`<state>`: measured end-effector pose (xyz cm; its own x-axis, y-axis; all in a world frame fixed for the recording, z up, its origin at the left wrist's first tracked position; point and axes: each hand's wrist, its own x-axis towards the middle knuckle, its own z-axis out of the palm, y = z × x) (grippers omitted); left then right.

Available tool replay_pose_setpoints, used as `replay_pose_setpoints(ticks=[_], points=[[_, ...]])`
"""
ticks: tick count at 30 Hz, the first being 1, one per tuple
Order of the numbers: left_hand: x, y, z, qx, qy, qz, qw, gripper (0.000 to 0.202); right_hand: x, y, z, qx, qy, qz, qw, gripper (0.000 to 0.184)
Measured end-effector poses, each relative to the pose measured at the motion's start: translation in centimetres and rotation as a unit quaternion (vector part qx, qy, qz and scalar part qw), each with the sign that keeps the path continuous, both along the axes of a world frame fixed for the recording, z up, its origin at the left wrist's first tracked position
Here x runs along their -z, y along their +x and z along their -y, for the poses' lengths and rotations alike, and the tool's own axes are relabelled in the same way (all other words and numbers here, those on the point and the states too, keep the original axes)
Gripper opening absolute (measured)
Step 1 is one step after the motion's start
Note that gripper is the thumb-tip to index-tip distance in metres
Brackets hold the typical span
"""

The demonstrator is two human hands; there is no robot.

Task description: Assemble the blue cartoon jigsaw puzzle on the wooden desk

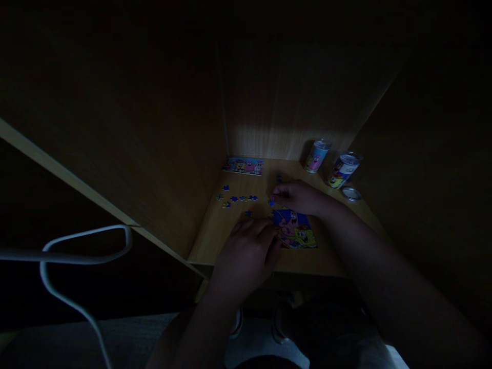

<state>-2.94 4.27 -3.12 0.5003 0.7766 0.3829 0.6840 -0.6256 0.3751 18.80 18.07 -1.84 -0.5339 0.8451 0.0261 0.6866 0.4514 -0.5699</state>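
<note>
One partly joined SpongeBob jigsaw puzzle [298, 233] lies flat near the front edge of the wooden shelf [207, 246], showing pink Patrick and yellow SpongeBob on deep blue, its upper left side ragged. Several loose puzzle pieces [233, 199], mostly blue and yellow, are scattered to its left, and a cartoon picture card [244, 165] lies behind them. Two printed cylindrical cans [317, 156] stand at the back right, a round lid [351, 194] beside the nearer one. The left hand [249, 246], fingers loosely curled, covers part of the puzzle's left edge; whether it holds anything cannot be told. The right hand [294, 196] has thumb and fingers drawn together above a blue piece [271, 203]; dimness hides whether they grip it.
</note>
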Motion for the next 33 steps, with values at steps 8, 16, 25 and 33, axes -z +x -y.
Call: replay_pose_setpoints(ticks=[8, 16, 25, 33], points=[[-0.14, 0.04, -0.01, 0.002, -0.005, -0.002, 1.000, 0.013, 0.01, -0.04, -0.04, -0.008, -0.003, -0.004, 1.000, 0.026], [-0.11, 0.08, -0.03, 0.001, 0.003, 0.006, 1.000, 0.014, 0.22, 0.05, -0.08, -0.006, 0.001, -0.002, 1.000, 0.026], [-0.20, 0.02, 0.01, 0.000, -0.003, -0.001, 1.000, 0.012, 0.09, 0.06, -0.08, -0.009, 0.006, 0.004, 1.000, 0.025], [-0.05, -0.01, -0.01, 0.001, -0.008, -0.006, 1.000, 0.013, 0.15, 0.05, -0.10, -0.010, 0.000, 0.001, 1.000, 0.026]])
